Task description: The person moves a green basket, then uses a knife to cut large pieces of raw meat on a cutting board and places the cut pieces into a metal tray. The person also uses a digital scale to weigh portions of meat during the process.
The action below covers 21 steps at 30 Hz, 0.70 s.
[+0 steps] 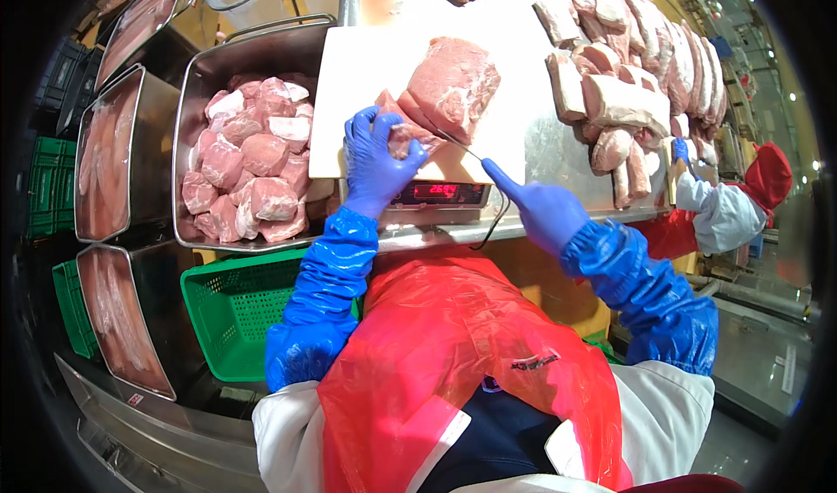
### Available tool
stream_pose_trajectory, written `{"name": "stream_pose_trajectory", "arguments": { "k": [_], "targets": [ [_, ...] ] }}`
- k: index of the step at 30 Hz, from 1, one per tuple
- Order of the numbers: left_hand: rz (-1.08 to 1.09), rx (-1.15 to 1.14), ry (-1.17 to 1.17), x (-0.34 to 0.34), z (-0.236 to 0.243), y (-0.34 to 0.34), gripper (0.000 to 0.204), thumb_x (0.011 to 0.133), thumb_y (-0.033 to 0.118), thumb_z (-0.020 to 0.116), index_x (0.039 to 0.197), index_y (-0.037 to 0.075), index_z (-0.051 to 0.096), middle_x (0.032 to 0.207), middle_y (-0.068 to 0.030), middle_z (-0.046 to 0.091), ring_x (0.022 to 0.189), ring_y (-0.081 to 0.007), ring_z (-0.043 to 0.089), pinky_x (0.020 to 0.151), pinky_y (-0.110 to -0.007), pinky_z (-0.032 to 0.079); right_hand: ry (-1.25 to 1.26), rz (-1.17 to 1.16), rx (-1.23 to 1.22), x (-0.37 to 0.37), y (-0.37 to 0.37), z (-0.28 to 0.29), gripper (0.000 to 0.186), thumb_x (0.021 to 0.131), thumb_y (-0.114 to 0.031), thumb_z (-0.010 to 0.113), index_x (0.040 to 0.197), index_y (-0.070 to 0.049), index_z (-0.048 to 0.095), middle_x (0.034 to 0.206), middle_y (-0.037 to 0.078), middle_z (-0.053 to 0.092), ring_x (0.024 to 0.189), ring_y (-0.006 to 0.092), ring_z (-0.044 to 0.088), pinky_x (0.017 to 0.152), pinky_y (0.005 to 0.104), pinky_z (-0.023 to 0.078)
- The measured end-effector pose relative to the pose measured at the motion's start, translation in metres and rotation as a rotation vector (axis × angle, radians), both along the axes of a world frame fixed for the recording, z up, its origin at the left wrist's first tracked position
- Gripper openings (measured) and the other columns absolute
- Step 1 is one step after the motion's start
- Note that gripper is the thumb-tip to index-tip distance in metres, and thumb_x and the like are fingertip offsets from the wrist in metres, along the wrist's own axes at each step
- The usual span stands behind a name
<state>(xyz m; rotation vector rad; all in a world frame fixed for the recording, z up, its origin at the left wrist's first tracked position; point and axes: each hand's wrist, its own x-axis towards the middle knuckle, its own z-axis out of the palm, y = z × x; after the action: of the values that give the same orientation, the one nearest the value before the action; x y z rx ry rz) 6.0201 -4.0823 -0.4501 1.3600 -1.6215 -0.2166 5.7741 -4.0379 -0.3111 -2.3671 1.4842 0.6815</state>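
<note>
Head view: I am working on the pork slab (pixel 453 83), which is lying on the white cutting board (pixel 357 92), near its front edge, w/ its long axis running from front-left to back-right, away from me. My left hand (pixel 377 157) is nearer; it is pressing half-open, fingers spread, on the cut slice (pixel 403 131) at the slab's front-left end. My right hand (pixel 542 210) is sitting off the board's front-right corner, closed on a thin knife (pixel 460 149), index finger stretched along it, blade pointing left toward the slice. A metal tray of pork chunks (pixel 248 166) is standing just beside the board's left edge.
</note>
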Motion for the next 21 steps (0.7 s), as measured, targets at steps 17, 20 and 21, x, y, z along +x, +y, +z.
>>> {"name": "stream_pose_trajectory", "arguments": {
  "k": [17,20,21],
  "targets": [
    [-0.021,0.185,-0.155,0.018,0.021,0.015,0.045,0.064,0.014,0.075,0.102,0.006,0.054,0.107,-0.0152,0.054,0.103,-0.0369,0.051,0.092,-0.046,0.042,-0.172,0.237,-0.068,-0.142,-0.004,0.000,0.082,0.084,0.001,0.051,0.156,-0.032,0.029,0.071,0.019,0.057,0.053,0.0352,0.060,0.050,0.0496,0.050],
    [0.018,0.152,-0.221,0.005,0.014,0.026,0.047,0.062,0.016,0.076,0.103,0.008,0.054,0.113,-0.0151,0.053,0.108,-0.0371,0.048,0.094,-0.047,0.041,-0.635,0.139,-0.077,-0.107,-0.001,-0.006,0.081,0.084,-0.001,0.054,0.156,-0.025,0.028,0.076,0.019,0.060,0.059,0.0372,0.062,0.057,0.0487,0.052],
    [0.033,0.165,-0.229,0.003,0.013,0.029,0.048,0.062,0.016,0.077,0.104,0.008,0.054,0.113,-0.0150,0.052,0.108,-0.0371,0.048,0.095,-0.047,0.041,-0.829,0.072,-0.072,-0.072,-0.008,-0.010,0.084,0.083,-0.002,0.054,0.158,-0.023,0.023,0.077,0.017,0.061,0.061,0.0362,0.063,0.058,0.0481,0.053]
  ]
}}
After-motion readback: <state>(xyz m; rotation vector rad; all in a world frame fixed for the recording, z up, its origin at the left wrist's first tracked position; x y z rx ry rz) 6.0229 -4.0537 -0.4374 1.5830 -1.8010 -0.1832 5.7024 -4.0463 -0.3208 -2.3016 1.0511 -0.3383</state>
